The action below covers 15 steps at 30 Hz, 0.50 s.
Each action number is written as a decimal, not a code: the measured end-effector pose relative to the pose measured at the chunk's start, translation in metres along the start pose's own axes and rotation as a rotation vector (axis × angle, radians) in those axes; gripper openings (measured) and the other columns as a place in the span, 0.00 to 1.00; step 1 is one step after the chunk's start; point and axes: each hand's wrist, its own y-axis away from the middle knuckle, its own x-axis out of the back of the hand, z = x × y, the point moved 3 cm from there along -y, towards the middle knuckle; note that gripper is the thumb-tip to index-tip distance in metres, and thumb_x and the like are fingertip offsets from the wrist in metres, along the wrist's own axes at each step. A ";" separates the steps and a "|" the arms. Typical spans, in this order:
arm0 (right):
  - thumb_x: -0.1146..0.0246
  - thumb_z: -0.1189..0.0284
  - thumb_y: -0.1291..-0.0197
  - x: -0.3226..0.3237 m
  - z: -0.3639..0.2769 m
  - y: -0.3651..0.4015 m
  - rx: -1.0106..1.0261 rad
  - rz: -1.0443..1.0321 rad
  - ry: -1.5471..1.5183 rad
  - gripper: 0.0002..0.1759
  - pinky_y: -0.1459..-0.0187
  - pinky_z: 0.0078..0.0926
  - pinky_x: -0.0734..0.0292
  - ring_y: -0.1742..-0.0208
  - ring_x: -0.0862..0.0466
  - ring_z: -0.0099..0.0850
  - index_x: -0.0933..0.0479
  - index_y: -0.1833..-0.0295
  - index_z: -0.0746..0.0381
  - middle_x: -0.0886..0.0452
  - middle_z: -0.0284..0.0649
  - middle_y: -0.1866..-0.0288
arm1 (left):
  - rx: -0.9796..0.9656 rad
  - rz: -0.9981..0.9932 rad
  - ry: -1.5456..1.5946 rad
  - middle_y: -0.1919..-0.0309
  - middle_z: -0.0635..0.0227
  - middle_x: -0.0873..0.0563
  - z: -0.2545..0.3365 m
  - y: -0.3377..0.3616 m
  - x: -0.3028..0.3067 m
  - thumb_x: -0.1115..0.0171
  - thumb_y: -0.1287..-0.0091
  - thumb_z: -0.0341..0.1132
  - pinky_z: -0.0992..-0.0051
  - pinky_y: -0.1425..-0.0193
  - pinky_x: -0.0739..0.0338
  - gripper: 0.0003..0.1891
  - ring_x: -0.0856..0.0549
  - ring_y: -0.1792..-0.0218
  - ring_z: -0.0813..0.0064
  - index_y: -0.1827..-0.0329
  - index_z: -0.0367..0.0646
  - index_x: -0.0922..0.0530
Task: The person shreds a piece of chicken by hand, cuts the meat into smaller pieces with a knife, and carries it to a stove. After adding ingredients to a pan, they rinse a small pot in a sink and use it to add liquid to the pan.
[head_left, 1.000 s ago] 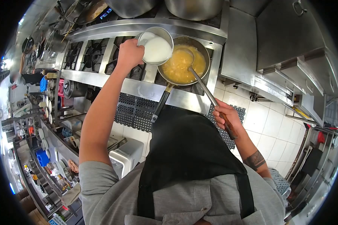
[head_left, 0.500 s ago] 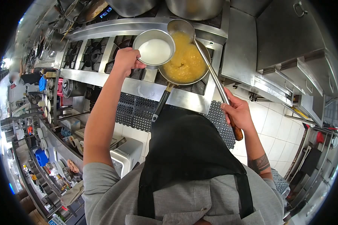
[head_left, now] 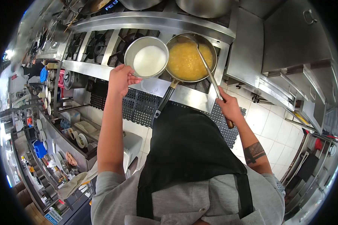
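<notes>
My left hand [head_left: 121, 80] is closed on the near left side of a metal pot [head_left: 127, 56] with white liquid [head_left: 149, 61] in it. Right beside that pot, a frying pan [head_left: 214, 60] on the stove holds a yellow mixture [head_left: 191, 60]. Its black handle [head_left: 165, 100] points toward my apron. My right hand [head_left: 228, 107] grips a long ladle [head_left: 210, 73] near its wooden end. The ladle's bowl is in the far part of the pan, mostly hidden in the mixture.
Burners [head_left: 97, 45] lie left of the pot, and large metal pots [head_left: 206, 7] stand behind the stove. A steel counter [head_left: 246, 45] is on the right. Shelves with dishes [head_left: 81, 140] are at the left, and a black mat [head_left: 133, 108] covers some floor.
The ladle's bowl has gone down from above the pan's far edge into the yellow mixture. The pot in my left hand has moved slightly left, away from over the pan.
</notes>
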 end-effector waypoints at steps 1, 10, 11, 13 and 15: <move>0.33 0.70 0.29 -0.004 -0.015 0.004 -0.222 -0.127 -0.275 0.36 0.69 0.30 0.20 0.73 0.17 0.25 0.31 0.16 0.54 0.19 0.42 0.72 | 0.001 0.019 0.019 0.69 0.50 0.12 -0.004 0.003 0.004 0.43 0.33 0.23 0.72 0.72 0.10 0.09 0.08 0.74 0.63 0.55 0.24 0.23; 0.37 0.74 0.26 0.074 -0.060 0.033 -0.658 -0.311 -0.907 0.34 0.82 0.23 0.27 0.81 0.24 0.21 0.33 0.17 0.62 0.21 0.35 0.72 | 0.105 0.060 0.006 0.70 0.50 0.11 -0.040 0.021 0.032 0.43 0.32 0.22 0.73 0.73 0.11 0.08 0.09 0.75 0.64 0.56 0.23 0.22; 0.37 0.74 0.26 0.070 -0.061 0.034 -0.662 -0.312 -0.905 0.34 0.82 0.23 0.27 0.81 0.24 0.21 0.33 0.17 0.62 0.21 0.35 0.72 | 0.109 0.060 0.006 0.70 0.50 0.11 -0.043 0.021 0.034 0.43 0.32 0.22 0.73 0.73 0.11 0.08 0.09 0.75 0.64 0.56 0.23 0.22; 0.35 0.72 0.28 0.062 -0.062 0.033 -0.462 -0.257 -0.265 0.34 0.78 0.27 0.23 0.81 0.21 0.22 0.30 0.18 0.59 0.19 0.36 0.74 | 0.110 0.062 0.008 0.70 0.50 0.11 -0.047 0.023 0.034 0.43 0.32 0.23 0.73 0.72 0.10 0.08 0.09 0.75 0.64 0.55 0.23 0.22; 0.34 0.71 0.28 0.037 -0.063 0.031 -0.437 -0.212 -0.241 0.34 0.76 0.28 0.21 0.80 0.20 0.23 0.30 0.18 0.58 0.19 0.37 0.74 | 0.111 0.058 0.011 0.70 0.50 0.11 -0.050 0.023 0.032 0.44 0.32 0.23 0.73 0.72 0.10 0.08 0.08 0.75 0.64 0.56 0.23 0.22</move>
